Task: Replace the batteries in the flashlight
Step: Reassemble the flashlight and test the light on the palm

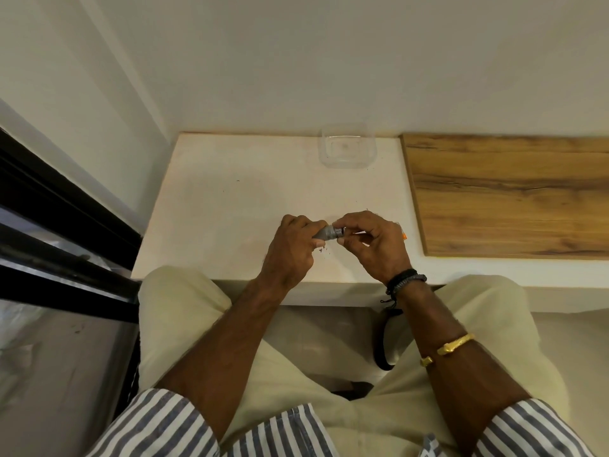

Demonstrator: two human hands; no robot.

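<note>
A small grey flashlight [326, 233] is held level just above the white table [224, 206]. My left hand [291, 250] grips its body, which is mostly hidden in the fist. My right hand [372, 242] pinches the dark end piece of the flashlight with thumb and fingertips. A small orange thing [404, 236] peeks out behind my right hand; what it is cannot be told. No loose batteries are visible.
A clear plastic container [347, 148] stands at the table's back edge by the wall. A wooden board [507, 192] covers the right part of the surface. A dark window frame [59, 206] runs along the left. A black strap [382, 341] hangs between my knees.
</note>
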